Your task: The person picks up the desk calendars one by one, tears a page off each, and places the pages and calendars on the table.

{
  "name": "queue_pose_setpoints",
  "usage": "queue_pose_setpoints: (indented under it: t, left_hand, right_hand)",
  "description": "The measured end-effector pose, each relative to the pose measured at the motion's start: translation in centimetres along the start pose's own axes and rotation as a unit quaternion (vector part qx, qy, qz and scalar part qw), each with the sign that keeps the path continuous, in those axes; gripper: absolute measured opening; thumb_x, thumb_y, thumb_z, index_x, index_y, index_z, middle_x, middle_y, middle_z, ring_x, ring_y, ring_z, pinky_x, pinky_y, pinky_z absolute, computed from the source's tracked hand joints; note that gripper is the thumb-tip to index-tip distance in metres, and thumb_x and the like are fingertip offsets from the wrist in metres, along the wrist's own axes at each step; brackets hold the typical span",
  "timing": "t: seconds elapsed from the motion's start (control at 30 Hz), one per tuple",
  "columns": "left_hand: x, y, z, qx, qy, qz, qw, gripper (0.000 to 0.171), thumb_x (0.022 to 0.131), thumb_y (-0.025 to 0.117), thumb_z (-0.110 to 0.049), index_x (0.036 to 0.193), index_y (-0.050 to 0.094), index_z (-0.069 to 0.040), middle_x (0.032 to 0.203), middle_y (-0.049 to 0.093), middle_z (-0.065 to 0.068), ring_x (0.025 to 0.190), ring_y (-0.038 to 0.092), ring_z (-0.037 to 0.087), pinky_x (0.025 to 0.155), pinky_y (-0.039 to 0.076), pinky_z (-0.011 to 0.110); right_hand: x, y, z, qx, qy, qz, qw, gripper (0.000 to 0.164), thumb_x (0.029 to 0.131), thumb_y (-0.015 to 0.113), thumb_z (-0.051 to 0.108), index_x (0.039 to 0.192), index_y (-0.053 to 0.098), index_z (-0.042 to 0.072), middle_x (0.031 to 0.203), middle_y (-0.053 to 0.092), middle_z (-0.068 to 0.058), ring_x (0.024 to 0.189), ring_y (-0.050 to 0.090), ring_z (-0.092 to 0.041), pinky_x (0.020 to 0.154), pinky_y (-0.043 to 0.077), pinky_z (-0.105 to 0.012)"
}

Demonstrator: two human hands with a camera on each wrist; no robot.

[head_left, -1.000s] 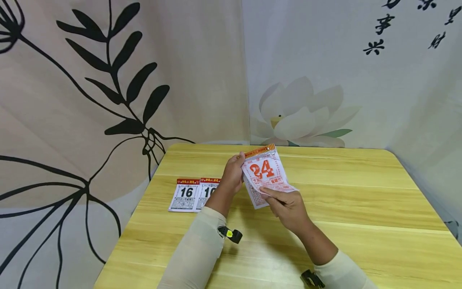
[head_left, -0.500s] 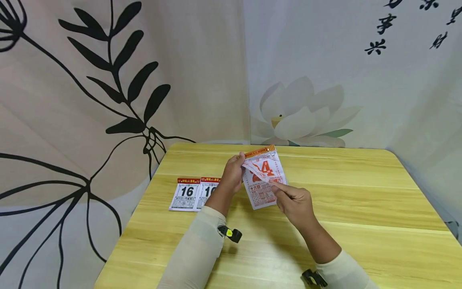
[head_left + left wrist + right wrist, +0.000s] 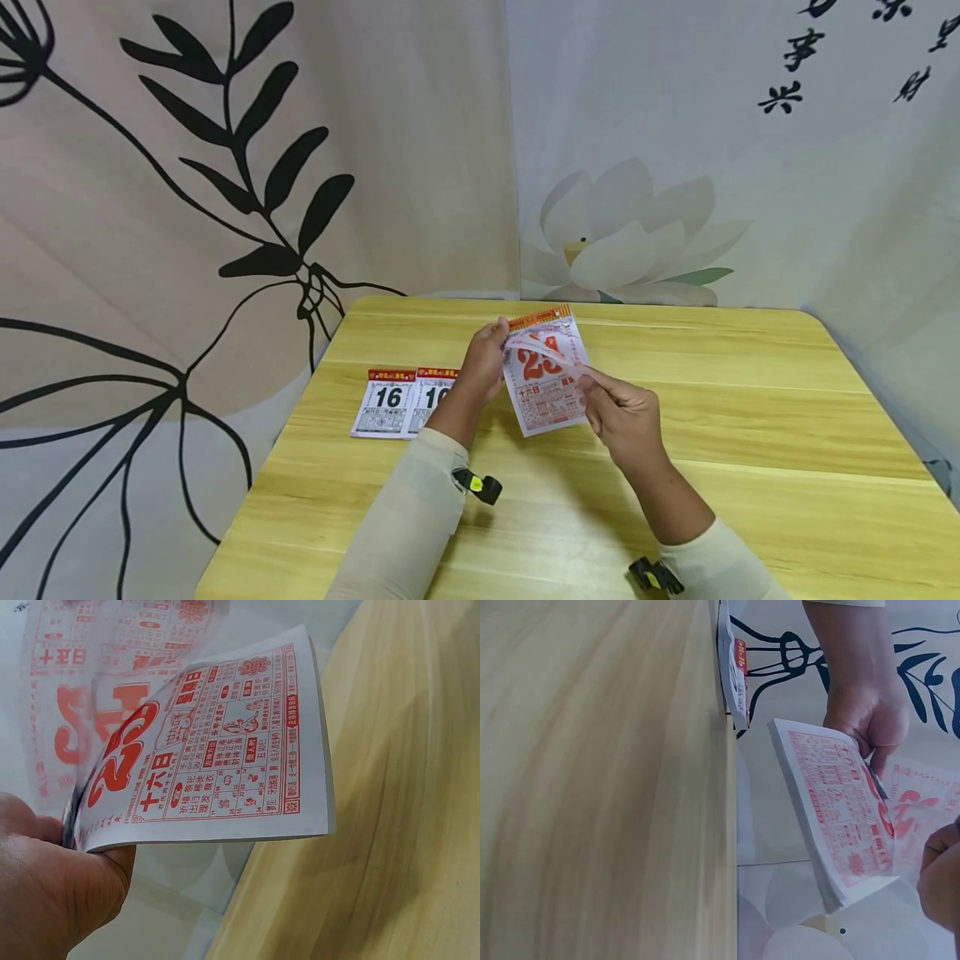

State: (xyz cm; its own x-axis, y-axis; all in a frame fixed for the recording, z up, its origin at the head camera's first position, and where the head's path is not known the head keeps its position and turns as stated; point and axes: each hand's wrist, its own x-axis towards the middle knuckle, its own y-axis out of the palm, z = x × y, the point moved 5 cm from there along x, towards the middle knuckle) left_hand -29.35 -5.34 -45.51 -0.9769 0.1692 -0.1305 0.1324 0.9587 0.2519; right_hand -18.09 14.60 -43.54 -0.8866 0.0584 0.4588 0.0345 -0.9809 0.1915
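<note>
My left hand (image 3: 486,362) grips a tear-off calendar (image 3: 546,400) by its upper left edge, thumb on the front. The pad has an orange top strip and red print, and it is tilted above the table. Between thumb and index finger my right hand (image 3: 626,417) pinches the lower part of the loose top sheet (image 3: 52,750), which curves up off the pad. Beneath it a page with a large red 25 shows in the left wrist view. In the right wrist view the thin sheet (image 3: 919,791) stretches from the pad to the right hand's fingers.
Two smaller calendars with red headers and black numbers lie side by side at the table's left: the left calendar (image 3: 382,404) reads 16, the right calendar (image 3: 429,400) is partly hidden by my left forearm. Behind the wooden table (image 3: 750,400) hangs a printed curtain (image 3: 420,150).
My right hand has moved a little to the right and up, pulling the top sheet further off the pad. The sheet lay nearly flat before and now is lifted. The left hand stays put.
</note>
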Motion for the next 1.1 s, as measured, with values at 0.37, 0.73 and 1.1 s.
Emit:
queue_pose_setpoints:
  t: [0.37,0.73,1.1]
  left_hand:
    - [-0.1,-0.2,0.1,0.039,-0.001,-0.003,0.9992,0.044,0.119,0.036,-0.048,0.120,0.054,-0.007,0.085,0.060,0.003,0.070,0.063,0.013,0.064,0.056,0.026]
    - [-0.1,-0.1,0.0,0.053,0.018,-0.013,0.9984,0.043,0.120,0.034,-0.046,0.119,0.052,-0.008,0.083,0.061,0.003,0.069,0.063,0.012,0.064,0.055,0.025]
    - [0.1,-1.2,0.0,0.056,0.008,-0.041,0.9976,0.043,0.120,0.032,-0.044,0.124,0.051,-0.005,0.093,0.062,0.005,0.078,0.066,0.013,0.070,0.057,0.026]
  right_hand:
    - [0.1,-0.2,0.4,0.036,0.010,-0.018,0.999,0.023,0.109,0.061,-0.001,0.123,0.077,-0.011,0.054,0.056,0.006,0.045,0.043,-0.002,0.038,0.017,-0.038]
    - [0.1,-0.5,0.5,0.043,0.002,-0.031,0.999,0.027,0.110,0.061,0.001,0.124,0.069,-0.022,0.056,0.058,0.006,0.045,0.044,0.000,0.037,0.019,-0.033]
    - [0.7,-2.2,1.6,0.094,0.006,-0.076,0.993,0.024,0.111,0.062,0.006,0.125,0.078,-0.005,0.061,0.058,0.003,0.046,0.047,-0.002,0.037,0.024,-0.026]
